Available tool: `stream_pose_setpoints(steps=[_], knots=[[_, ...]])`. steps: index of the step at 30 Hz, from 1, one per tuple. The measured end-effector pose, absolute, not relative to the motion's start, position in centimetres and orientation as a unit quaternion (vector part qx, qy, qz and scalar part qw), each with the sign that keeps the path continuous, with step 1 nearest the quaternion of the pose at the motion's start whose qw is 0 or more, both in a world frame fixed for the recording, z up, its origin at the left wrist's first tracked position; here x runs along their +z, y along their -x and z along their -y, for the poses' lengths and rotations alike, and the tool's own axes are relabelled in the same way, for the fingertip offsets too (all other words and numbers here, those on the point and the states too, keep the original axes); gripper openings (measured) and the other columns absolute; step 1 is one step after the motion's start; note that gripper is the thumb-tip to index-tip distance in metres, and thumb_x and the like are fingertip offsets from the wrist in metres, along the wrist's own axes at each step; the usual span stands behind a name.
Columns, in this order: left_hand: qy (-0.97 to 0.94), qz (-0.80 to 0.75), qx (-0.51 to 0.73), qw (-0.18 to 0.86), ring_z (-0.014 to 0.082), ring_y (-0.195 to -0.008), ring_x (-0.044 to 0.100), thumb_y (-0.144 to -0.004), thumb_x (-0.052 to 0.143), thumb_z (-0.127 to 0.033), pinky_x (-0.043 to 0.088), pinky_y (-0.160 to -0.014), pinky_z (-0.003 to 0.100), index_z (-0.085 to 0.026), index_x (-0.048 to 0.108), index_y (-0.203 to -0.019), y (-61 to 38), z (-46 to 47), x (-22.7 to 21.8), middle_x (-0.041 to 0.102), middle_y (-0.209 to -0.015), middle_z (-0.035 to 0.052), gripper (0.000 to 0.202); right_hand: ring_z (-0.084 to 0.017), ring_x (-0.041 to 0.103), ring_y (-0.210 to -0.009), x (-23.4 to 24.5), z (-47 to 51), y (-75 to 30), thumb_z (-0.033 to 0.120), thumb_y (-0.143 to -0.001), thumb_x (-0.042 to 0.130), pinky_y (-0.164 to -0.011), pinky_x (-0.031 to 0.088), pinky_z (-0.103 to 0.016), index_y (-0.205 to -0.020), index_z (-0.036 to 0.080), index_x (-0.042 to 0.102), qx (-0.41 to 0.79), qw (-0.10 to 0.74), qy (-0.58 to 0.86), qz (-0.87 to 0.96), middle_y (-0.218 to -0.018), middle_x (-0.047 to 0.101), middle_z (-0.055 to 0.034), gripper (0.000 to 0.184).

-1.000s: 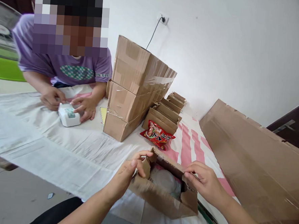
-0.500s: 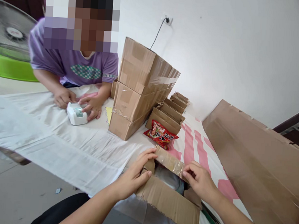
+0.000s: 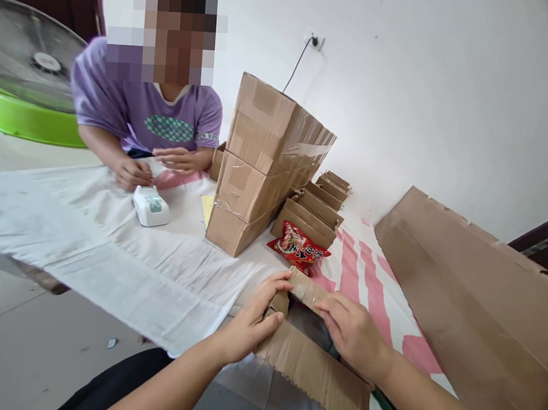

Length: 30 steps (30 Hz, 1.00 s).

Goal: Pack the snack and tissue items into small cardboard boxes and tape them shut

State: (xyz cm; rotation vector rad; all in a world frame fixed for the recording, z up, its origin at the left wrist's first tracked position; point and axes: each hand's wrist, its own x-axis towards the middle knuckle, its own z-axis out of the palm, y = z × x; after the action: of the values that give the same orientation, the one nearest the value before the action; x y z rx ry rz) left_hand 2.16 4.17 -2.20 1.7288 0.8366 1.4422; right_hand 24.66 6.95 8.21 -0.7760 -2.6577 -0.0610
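Observation:
In front of me a small cardboard box (image 3: 317,371) has its top flaps up, with its near flap folded out toward me. Something dark and smooth shows inside, too hidden to name. My left hand (image 3: 258,318) grips the box's left end, fingertips on the far flap's corner and thumb on the near side. The fingers and thumb of my right hand (image 3: 359,334) pinch the far flap along its edge, covering part of the opening. Just beyond the box lies a red snack packet (image 3: 299,248), touched by neither hand.
Taped cardboard boxes (image 3: 252,179) stand stacked at centre, with open boxes (image 3: 310,216) beside them. Across the table sits a person in a purple shirt (image 3: 172,112), near a white tape-dispenser-like device (image 3: 150,207). A large cardboard sheet (image 3: 473,291) leans at right.
My right hand has slid leftward along the far flap. My left hand keeps its place on the box. The other person's hand has lifted off the white device.

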Motion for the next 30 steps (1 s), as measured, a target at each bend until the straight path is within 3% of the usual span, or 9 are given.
stream_pose_setpoints(steps=[5,10,14,18,23,30], knots=[[-0.67,-0.321,0.561,0.364,0.0307,-0.142,0.027,-0.092,0.049,-0.037,0.024,-0.116,0.05,-0.025,0.046,-0.13,-2.1,-4.0,-2.1,0.033,-0.153,0.0113,0.04,-0.019,0.057,-0.07,7.5,-7.1,-21.8,0.015,-0.095,0.04,-0.061,0.046,-0.032,-0.084,0.02,0.061,-0.194,0.105,0.203,0.954,-0.077,0.062,-0.0043,0.024],[-0.673,-0.315,0.565,0.358,0.03,-0.143,0.027,-0.09,0.051,-0.032,0.022,-0.116,0.05,-0.024,0.046,-0.129,-2.2,-4.0,-2.2,0.033,-0.153,0.0117,0.04,-0.02,0.053,-0.069,7.5,-7.6,-19.9,0.01,-0.092,0.039,-0.059,0.04,-0.035,-0.096,0.015,0.061,-0.301,0.072,0.167,0.936,-0.078,0.059,-0.0059,0.022],[-0.665,-0.312,0.578,0.355,0.0307,-0.142,0.028,-0.088,0.052,-0.031,0.023,-0.115,0.05,-0.023,0.046,-0.128,-2.2,-4.0,-2.1,0.034,-0.152,0.0131,0.041,-0.02,0.052,-0.069,7.1,-8.0,-19.5,0.009,-0.091,0.04,-0.06,0.038,-0.034,-0.095,0.016,0.06,-0.313,0.082,0.157,0.933,-0.077,0.059,-0.006,0.021],[-0.671,-0.32,0.562,0.363,0.0298,-0.141,0.03,-0.087,0.052,-0.028,0.025,-0.115,0.05,-0.022,0.046,-0.129,-1.9,-3.5,-1.2,0.036,-0.15,0.0141,0.042,-0.02,0.054,-0.073,6.7,-8.1,-19.9,0.011,-0.092,0.041,-0.065,0.041,-0.034,-0.091,0.018,0.058,-0.227,0.129,0.179,0.949,-0.078,0.061,-0.0047,0.019],[-0.683,-0.324,0.546,0.361,0.0294,-0.142,0.029,-0.087,0.052,-0.026,0.025,-0.115,0.051,-0.022,0.045,-0.129,-1.7,-3.2,-0.5,0.036,-0.15,0.0136,0.042,-0.018,0.059,-0.076,7.2,-8.1,-20.5,0.017,-0.094,0.042,-0.068,0.044,-0.03,-0.087,0.021,0.055,-0.041,0.199,0.305,0.931,-0.081,0.063,-0.0033,0.015],[-0.711,-0.348,0.521,0.32,0.0292,-0.141,0.031,-0.088,0.05,-0.024,0.027,-0.115,0.051,-0.024,0.044,-0.134,-1.6,-3.2,-0.7,0.035,-0.151,0.0108,0.047,-0.015,0.059,-0.068,7.7,-8.6,-20.9,0.028,-0.088,0.049,-0.064,0.043,-0.027,-0.084,0.022,0.054,0.185,0.191,0.445,0.855,-0.074,0.064,0.0011,0.009]])
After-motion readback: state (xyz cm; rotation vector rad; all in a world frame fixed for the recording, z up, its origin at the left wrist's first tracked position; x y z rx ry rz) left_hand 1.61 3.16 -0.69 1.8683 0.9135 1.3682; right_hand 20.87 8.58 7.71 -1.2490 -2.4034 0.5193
